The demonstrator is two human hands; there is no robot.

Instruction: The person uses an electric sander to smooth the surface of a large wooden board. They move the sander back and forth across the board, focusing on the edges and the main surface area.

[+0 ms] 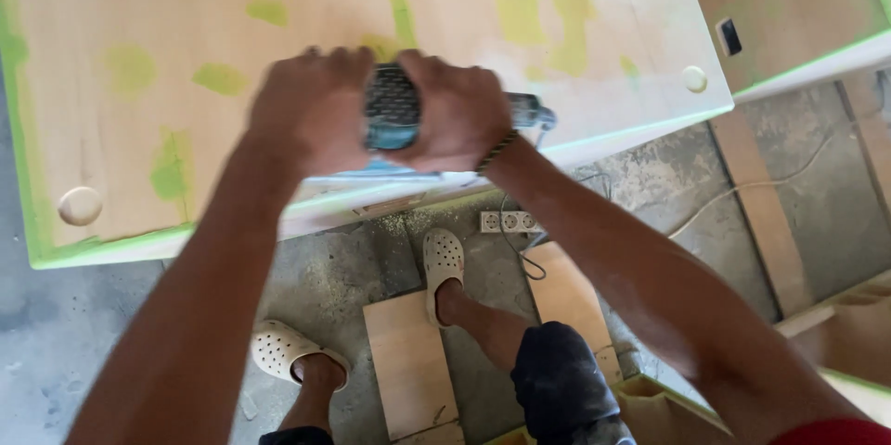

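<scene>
Left hand (311, 111) and right hand (455, 111) wrapped side by side around a teal and black power sander (391, 109), fingers curled shut on its body, thumbs toward each other. Sander pressed flat on the pale wooden panel (186, 27), close to the near edge, roughly midway along it. Yellow-green filler patches (221, 78) scattered over the panel face, more of them far right of the hands; green staining all along the left and near edges. Round wooden plug (80, 206) near the left near corner, another plug (694, 79) by the right near corner. Plenty of bare panel to the left, right and far side of the sander; almost none toward the near edge. Second panel (798, 9) far right, set apart from the first by a narrow gap, a small dark slot in its face. Below the near edge, grey concrete floor (56, 334) dusted with sawdust, a white power strip (509, 221) with a cord trailing right, flat offcut boards (408, 366) underfoot. Feet in pale perforated clogs (443, 259), one on a board, one on the floor to the left.
</scene>
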